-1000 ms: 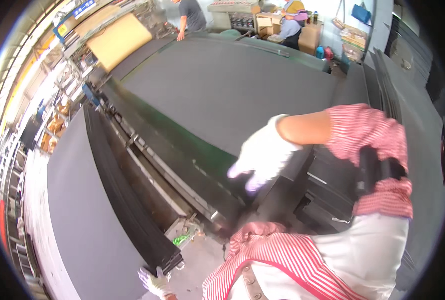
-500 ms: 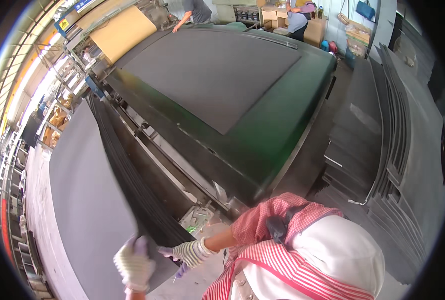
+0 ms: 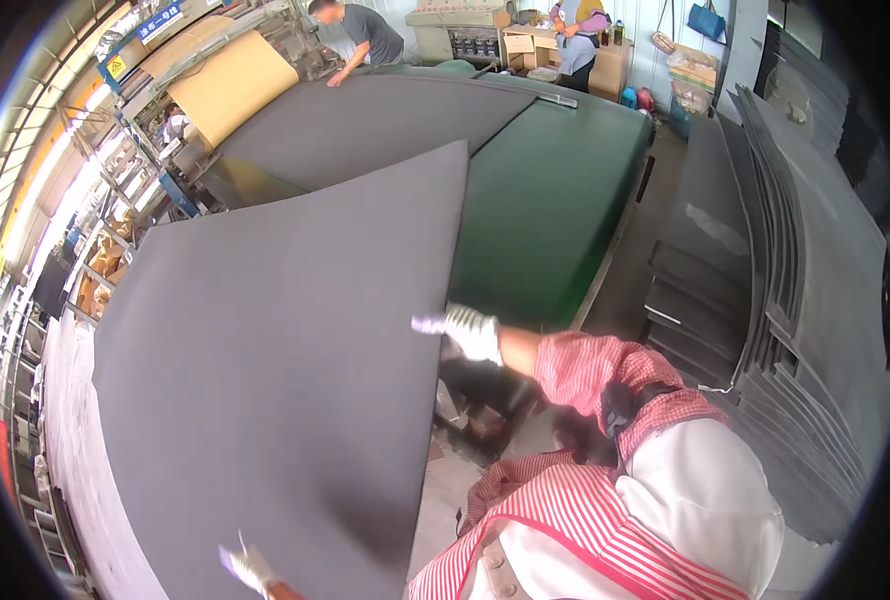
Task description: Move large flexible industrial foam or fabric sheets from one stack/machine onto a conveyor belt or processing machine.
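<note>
A large dark grey sheet (image 3: 285, 330) fills the left and middle, its far right corner raised in front of the green table (image 3: 535, 220). At the sheet's right edge, my right hand (image 3: 472, 332), in a striped glove with purple fingertips, is closed on it, one finger lying over the top face. My left hand (image 3: 249, 568), gloved alike and slightly blurred, lies over the sheet near the bottom of the view, its visible fingers apart. Whether it presses on the sheet is unclear. The sheet's near edge runs out of view. A second grey sheet (image 3: 365, 120) lies on the green table, partly hidden.
A co-worker in a dark shirt (image 3: 370, 35) rests a hand at the table's far edge; another person (image 3: 575, 45) stands behind. A yellow-tan sheet (image 3: 235, 85) hangs from machinery at far left. Stacked dark sheets (image 3: 785, 250) line the right side. Shelving runs along the left.
The near sheet has been lifted and swung up to the right, covering the dark stack and part of the table. My right hand has moved up and right; my left hand slightly down and left.
</note>
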Motion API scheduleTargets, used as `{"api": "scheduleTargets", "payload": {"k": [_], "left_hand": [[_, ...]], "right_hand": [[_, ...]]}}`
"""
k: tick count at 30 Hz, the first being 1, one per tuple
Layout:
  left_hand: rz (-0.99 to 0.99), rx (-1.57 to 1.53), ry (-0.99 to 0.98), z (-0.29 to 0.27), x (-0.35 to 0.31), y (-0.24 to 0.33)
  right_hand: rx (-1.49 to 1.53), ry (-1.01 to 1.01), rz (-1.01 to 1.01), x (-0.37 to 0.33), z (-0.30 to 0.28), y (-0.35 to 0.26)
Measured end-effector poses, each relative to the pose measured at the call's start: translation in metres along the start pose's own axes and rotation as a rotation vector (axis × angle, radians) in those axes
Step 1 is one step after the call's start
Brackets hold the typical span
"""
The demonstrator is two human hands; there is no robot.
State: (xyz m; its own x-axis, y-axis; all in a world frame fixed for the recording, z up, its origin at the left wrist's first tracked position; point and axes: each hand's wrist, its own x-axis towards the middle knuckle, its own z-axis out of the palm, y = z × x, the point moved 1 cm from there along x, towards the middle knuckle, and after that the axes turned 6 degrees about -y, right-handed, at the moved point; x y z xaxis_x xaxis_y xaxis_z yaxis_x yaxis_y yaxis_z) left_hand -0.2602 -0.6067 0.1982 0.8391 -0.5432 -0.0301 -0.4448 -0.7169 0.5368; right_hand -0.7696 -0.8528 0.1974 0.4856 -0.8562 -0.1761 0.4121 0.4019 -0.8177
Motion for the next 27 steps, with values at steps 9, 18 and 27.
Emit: {"api": "scheduleTargets", "payload": {"k": [9,18,27], "left_hand": [[-0.392,-0.659,-0.161,-0.032,-0.145,-0.019],[-0.296,-1.288,-0.700,0.055,-0.182,0.087],[-0.176,-1.283,-1.070,0.225,-0.220,0.251]], "right_hand": [[-0.443,0.237,-0.122,-0.007,0.021,-0.128],[-0.901,0.289,-0.143,-0.096,-0.067,-0.261],[-0.530,0.479,0.127,-0.249,-0.137,-0.327]]}}
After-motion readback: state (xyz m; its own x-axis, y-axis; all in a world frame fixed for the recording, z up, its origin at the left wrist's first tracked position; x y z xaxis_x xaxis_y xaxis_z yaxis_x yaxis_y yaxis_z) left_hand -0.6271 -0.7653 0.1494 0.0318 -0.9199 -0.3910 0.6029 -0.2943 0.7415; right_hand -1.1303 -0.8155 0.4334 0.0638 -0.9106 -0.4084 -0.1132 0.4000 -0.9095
